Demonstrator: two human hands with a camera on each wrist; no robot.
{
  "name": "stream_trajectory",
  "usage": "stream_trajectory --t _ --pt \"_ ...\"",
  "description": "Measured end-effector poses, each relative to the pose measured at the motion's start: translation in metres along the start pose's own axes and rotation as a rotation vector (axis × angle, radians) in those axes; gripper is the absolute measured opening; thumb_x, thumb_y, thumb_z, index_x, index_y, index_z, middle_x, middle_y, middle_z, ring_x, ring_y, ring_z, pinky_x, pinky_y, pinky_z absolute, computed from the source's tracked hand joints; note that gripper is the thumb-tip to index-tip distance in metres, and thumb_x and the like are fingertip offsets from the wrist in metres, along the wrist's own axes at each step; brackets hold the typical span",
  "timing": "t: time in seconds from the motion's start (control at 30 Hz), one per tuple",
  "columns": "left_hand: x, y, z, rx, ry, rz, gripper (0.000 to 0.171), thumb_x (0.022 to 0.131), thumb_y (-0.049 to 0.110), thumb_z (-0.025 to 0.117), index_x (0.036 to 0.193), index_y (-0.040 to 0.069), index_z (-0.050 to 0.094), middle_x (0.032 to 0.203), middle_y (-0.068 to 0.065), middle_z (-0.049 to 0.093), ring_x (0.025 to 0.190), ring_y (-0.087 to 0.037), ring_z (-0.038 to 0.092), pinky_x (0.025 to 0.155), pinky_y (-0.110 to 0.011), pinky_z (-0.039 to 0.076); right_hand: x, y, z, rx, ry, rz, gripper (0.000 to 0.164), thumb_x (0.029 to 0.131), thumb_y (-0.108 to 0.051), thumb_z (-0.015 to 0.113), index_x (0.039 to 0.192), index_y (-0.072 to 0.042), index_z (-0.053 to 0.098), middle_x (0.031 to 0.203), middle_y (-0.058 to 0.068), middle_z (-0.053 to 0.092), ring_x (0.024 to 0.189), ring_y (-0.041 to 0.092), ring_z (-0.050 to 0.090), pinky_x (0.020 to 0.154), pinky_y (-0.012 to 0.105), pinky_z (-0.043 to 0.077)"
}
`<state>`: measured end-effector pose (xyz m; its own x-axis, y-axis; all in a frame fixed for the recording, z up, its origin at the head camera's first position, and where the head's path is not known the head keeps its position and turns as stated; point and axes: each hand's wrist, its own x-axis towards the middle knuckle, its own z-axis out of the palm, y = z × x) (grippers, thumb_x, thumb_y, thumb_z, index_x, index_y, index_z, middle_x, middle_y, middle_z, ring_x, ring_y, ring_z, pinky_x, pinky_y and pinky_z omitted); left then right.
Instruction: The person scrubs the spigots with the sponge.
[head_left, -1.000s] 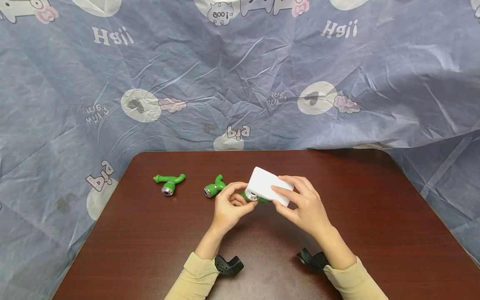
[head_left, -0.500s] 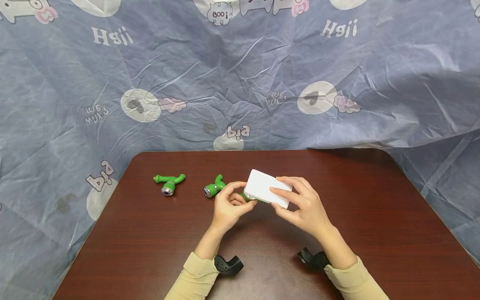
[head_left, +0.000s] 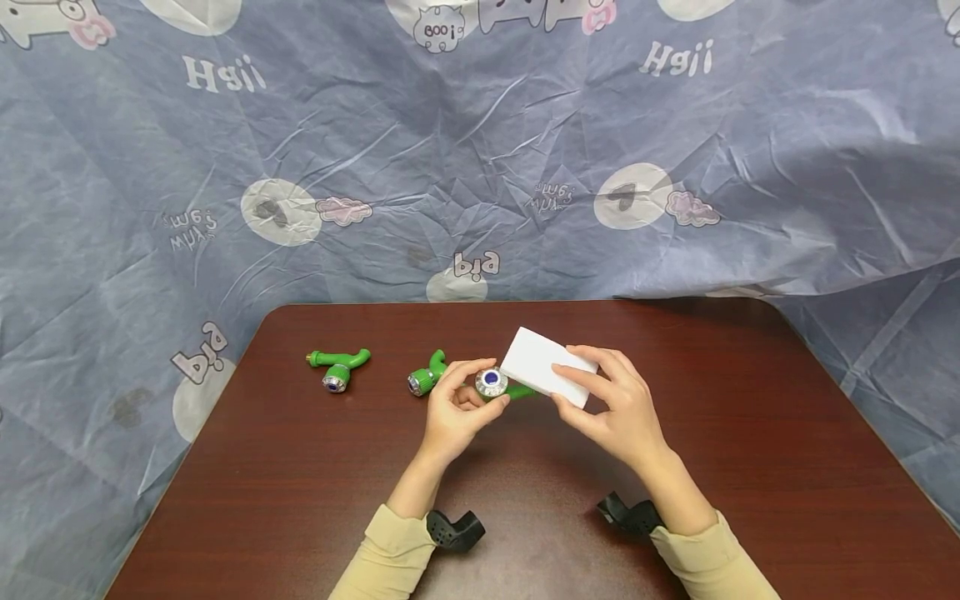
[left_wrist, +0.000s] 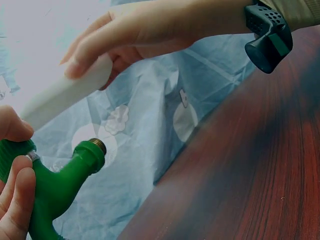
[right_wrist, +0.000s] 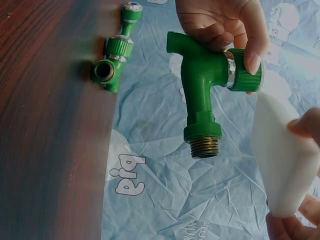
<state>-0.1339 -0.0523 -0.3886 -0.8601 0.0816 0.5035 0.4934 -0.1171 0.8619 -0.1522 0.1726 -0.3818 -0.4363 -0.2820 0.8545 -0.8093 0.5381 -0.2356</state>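
Note:
My left hand [head_left: 454,410] grips a green tap [right_wrist: 200,82] by its ribbed knob, thumb and fingers on either side. The knob's silver face with a blue centre [head_left: 491,382] points up toward the head camera. In the right wrist view the tap's brass threaded end [right_wrist: 205,147] hangs downward. A white sponge block [head_left: 538,365] is pinched between the thumb and fingers of my right hand [head_left: 621,410]. One edge of the sponge lies right at the rim of the knob face; contact there seems likely in the right wrist view.
Two more green taps lie on the dark red-brown table: one at the far left [head_left: 339,367], another [head_left: 429,375] just behind my left hand. A blue-grey printed cloth [head_left: 480,150] hangs behind the table. Each wrist wears a black camera mount [head_left: 456,532].
Half a second ago the sponge covered the knob face; it has since slid up and to the right with my right hand, uncovering the face. The left hand has barely moved.

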Motion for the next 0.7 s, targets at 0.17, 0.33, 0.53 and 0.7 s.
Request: stream_trajectory --t 0.17,0.33,0.53,0.7 --pt "0.0 0.003 0.001 -0.035 -0.003 -0.097 0.043 0.072 -0.017 0.067 0.111 -0.014 0.049 0.092 -0.012 0.054 0.049 -0.014 0.052 0.045 -0.02 0.046 0.001 -0.002 -0.001 0.033 -0.014 -0.026 0.027 0.077 -0.025 0.063 0.099 -0.014 0.074 0.109 0.011 0.064 0.096 0.027 0.057 0.071 0.032 0.043" --pt "0.0 -0.004 0.0 -0.119 -0.018 -0.151 0.042 0.076 -0.018 0.062 0.111 -0.013 0.039 0.094 -0.012 0.052 0.05 -0.012 0.057 0.047 -0.025 0.052 0.0 -0.002 -0.001 0.037 -0.04 -0.028 0.027 0.075 -0.023 0.064 0.099 -0.015 0.074 0.11 0.011 0.064 0.096 0.026 0.057 0.073 0.028 0.042" --pt "0.0 -0.027 -0.004 -0.141 -0.048 -0.08 0.043 0.082 -0.016 0.059 0.121 -0.009 0.045 0.097 -0.019 0.051 0.048 -0.013 0.057 0.044 -0.029 0.052 0.0 -0.001 0.0 0.005 -0.053 -0.047 0.027 0.074 -0.022 0.064 0.098 -0.014 0.074 0.11 0.011 0.063 0.095 0.027 0.057 0.074 0.03 0.042" --pt "0.0 -0.029 -0.005 -0.194 -0.078 -0.07 0.031 0.086 -0.007 0.059 0.115 -0.012 0.049 0.082 -0.022 0.054 0.051 -0.014 0.06 0.047 -0.03 0.053 -0.001 0.001 0.0 -0.025 -0.062 -0.056 0.027 0.074 -0.022 0.066 0.098 -0.015 0.074 0.11 0.012 0.063 0.096 0.028 0.056 0.074 0.032 0.043"
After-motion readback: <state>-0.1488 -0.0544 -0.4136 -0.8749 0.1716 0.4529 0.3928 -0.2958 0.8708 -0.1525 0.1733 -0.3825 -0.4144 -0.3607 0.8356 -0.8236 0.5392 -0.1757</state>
